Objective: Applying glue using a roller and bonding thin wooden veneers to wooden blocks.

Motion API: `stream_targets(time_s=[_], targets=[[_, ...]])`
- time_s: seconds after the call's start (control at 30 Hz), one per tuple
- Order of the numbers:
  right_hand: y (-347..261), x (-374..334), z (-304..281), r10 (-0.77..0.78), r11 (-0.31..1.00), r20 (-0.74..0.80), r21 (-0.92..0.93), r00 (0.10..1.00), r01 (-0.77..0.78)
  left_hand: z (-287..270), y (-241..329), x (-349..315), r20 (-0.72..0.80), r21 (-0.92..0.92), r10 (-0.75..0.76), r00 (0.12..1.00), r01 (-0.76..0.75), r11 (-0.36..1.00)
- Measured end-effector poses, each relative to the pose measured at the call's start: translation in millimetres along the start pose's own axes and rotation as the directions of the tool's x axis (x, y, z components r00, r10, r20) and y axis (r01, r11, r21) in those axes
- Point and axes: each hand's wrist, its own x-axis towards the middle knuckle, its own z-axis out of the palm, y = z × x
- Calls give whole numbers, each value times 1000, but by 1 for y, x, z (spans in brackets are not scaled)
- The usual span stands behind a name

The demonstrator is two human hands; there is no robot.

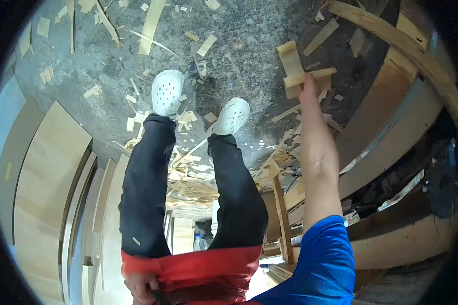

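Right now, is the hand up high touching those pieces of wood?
Touching. In the head view the right hand is closed around the wood strips, which stick out above and beside it, lifted over the scrap-strewn floor.

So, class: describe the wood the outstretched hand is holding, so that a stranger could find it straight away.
Start at the grey floor littered with wood scraps, then follow the bare right arm up to the right hand. Its grip is shut on pale wood pieces; unlike the flat scraps around, they are lifted off the floor and crossed.
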Motion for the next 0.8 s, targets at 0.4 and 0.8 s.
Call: stream_targets(time_s=[0.4, 0.8], targets=[[-132, -580, -19, 13, 796, 686, 434, 728, -422, -52, 53, 107, 562, -818, -129, 817, 573, 60], [-205, -803, -136, -172, 981, 452, 159, 875, 110, -149, 188, 84, 545, -837, 515, 662, 395, 378]])
